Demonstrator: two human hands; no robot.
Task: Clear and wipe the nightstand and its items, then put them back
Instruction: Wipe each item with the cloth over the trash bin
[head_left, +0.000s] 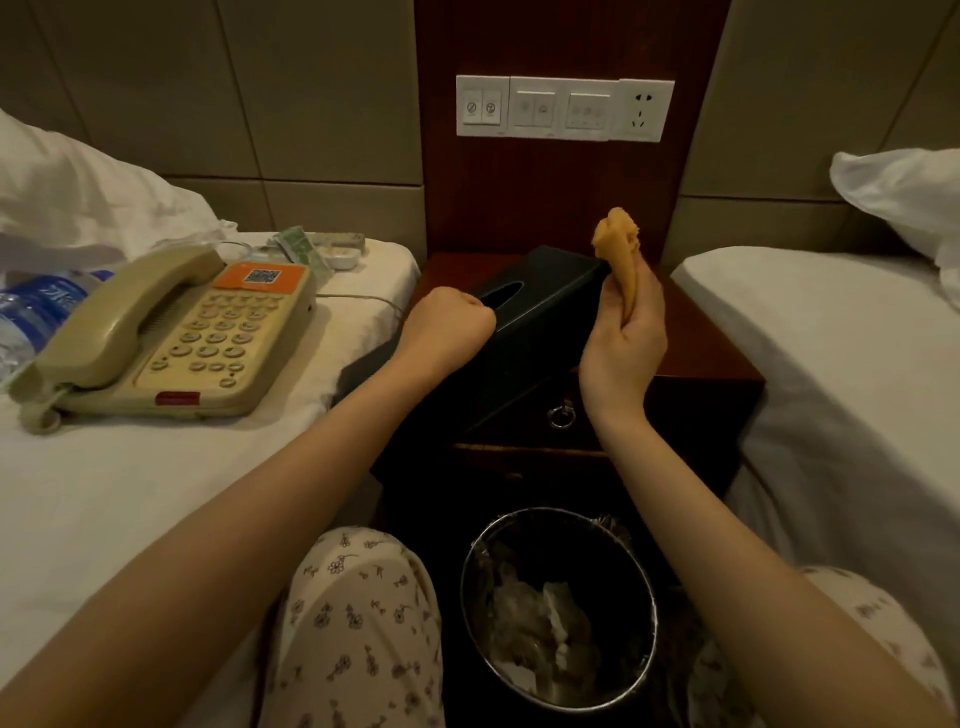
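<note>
Tilting above the dark desk (702, 344), black tissue box (540, 306) clenched at its left edge by the left grip (447, 326), fingertips hidden, right grip (625, 335) grasping bunched orange cloth (619, 249) by the box's far corner, contact unclear, telephone (171, 335) on left bed (130, 493).

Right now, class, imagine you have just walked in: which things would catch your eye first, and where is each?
The orange cloth stands out first, held up by the right-hand grip above the dark nightstand. Next comes the black tissue box, tilted over the nightstand and held by the left-hand grip. The beige telephone lies on the left bed.
</note>
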